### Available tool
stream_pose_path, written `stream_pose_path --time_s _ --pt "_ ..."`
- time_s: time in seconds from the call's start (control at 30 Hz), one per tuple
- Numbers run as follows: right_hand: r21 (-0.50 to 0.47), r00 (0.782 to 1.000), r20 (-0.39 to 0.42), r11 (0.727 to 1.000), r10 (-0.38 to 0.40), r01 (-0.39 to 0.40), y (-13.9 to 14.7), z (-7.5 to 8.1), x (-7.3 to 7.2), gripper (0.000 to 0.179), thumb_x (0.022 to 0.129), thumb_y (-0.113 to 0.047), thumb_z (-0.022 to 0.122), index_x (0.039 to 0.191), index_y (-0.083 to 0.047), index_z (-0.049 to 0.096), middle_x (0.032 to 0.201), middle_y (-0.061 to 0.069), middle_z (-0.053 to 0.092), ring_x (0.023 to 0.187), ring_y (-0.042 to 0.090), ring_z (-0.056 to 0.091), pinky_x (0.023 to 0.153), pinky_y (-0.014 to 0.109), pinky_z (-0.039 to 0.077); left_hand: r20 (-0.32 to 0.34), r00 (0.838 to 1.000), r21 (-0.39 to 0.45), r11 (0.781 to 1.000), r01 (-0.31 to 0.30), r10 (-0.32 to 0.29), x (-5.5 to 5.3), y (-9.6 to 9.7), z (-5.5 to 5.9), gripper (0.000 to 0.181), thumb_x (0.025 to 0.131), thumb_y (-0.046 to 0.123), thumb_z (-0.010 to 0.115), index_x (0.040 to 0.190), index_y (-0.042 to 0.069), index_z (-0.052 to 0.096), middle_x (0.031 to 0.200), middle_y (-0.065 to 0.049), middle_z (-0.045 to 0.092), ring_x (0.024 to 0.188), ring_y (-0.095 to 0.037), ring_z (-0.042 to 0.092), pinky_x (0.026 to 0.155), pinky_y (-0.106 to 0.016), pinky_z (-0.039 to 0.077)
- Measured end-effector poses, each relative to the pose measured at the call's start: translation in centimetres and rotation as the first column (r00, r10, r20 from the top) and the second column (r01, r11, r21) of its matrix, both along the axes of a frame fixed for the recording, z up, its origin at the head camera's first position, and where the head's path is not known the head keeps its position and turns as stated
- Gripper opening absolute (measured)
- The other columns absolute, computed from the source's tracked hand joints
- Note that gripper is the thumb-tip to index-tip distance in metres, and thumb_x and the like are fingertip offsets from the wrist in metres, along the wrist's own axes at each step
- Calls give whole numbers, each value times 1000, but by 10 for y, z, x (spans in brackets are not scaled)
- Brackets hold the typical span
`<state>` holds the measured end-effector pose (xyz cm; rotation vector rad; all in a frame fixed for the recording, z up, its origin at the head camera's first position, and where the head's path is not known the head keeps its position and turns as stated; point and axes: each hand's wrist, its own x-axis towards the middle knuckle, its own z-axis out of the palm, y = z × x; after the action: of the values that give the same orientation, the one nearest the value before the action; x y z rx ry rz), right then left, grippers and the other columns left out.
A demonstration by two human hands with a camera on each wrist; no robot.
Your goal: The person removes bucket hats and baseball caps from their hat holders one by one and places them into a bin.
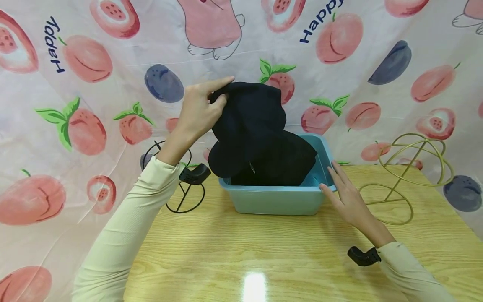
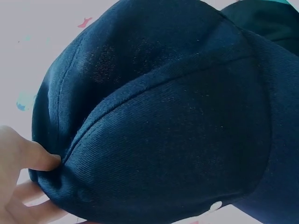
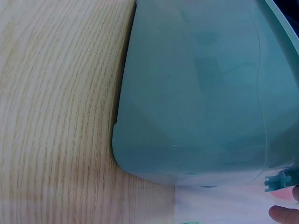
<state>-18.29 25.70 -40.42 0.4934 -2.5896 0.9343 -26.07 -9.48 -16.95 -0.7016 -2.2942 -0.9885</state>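
My left hand [image 1: 201, 107] pinches the edge of a dark cap [image 1: 250, 109] between thumb and fingers, above a light blue plastic bin [image 1: 277, 201]. In the left wrist view the cap [image 2: 177, 126] looks dark navy, with seams across its crown; the thumb presses its edge at lower left. More black headwear [image 1: 283, 159] with small white lettering lies below it in the bin; where one piece ends and another begins is hard to tell. My right hand [image 1: 349, 203] rests on the bin's right front corner, fingers extended. Only its fingertips show in the right wrist view, beside the bin wall [image 3: 196, 107].
A gold wire stand [image 1: 396, 193] with round loops stands right of the bin. Behind my left forearm is a black wire stand [image 1: 185, 197], partly hidden. The wooden table [image 1: 211, 256] meets a fruit-printed cloth [image 1: 124, 75] at the back.
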Motion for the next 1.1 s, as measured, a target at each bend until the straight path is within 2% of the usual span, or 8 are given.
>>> stream_pose_path --time_s 0.17,0.47,0.53,0.7,0.77,0.83,0.97,1.1 --pt "-2 1000 -2 1000 -2 2 0 0 -1 62 98 -27 51 147 2 27 156 16 13 139 41 17 97 70 23 8 1000 -22 1000 13 -13 -6 13 -5 37 90 4 55 120 19 68 119 -2 64 93 -9 58 73 -24 40" --pt "12 1000 0 1000 -9 9 0 1 -2 62 98 -28 50 146 4 27 156 17 14 139 41 18 96 70 24 22 999 -85 996 32 -30 -19 39 -18 35 91 6 54 122 17 67 120 -2 64 105 -11 60 82 -22 42" --pt "13 1000 3 1000 -11 11 0 1 -2 62 98 -28 50 146 4 27 156 17 14 139 41 18 96 70 24 32 999 -99 994 39 -36 -21 45 -23 35 91 6 54 122 17 66 121 -2 63 102 -11 60 80 -22 42" --pt "12 1000 4 1000 -12 12 0 1 -1 62 99 -28 50 146 5 27 156 17 13 139 41 18 97 69 24 50 997 -128 990 56 -50 -24 59 -37 37 92 7 52 125 19 65 113 -6 67 74 -17 51 63 -26 38" --pt "10 1000 0 1000 -8 8 -1 0 -2 62 98 -28 50 146 5 27 156 17 13 139 41 18 97 69 24 38 998 -147 988 45 -39 -25 63 -42 38 91 7 52 125 21 65 112 -5 67 72 -17 50 61 -28 37" --pt "11 1000 -2 1000 -5 5 -1 0 -2 62 98 -28 50 146 4 27 156 16 13 139 41 18 97 69 24 21 999 -170 985 35 -31 -25 67 -47 39 91 7 52 125 22 65 113 -4 67 78 -17 55 61 -30 39" --pt "6 1000 2 1000 -3 3 -1 -1 -2 62 99 -28 50 147 3 26 156 15 12 139 41 18 96 69 24 -32 999 -209 978 22 -29 -27 77 -56 38 92 8 52 125 21 65 124 1 63 108 -13 59 80 -31 46" --pt "-7 1000 9 1000 -4 4 0 -3 -1 62 99 -27 49 148 2 25 157 13 10 140 40 16 98 69 22 -70 997 -223 974 23 -40 -26 88 -66 35 93 11 54 125 19 65 125 0 62 114 -16 57 80 -33 50"
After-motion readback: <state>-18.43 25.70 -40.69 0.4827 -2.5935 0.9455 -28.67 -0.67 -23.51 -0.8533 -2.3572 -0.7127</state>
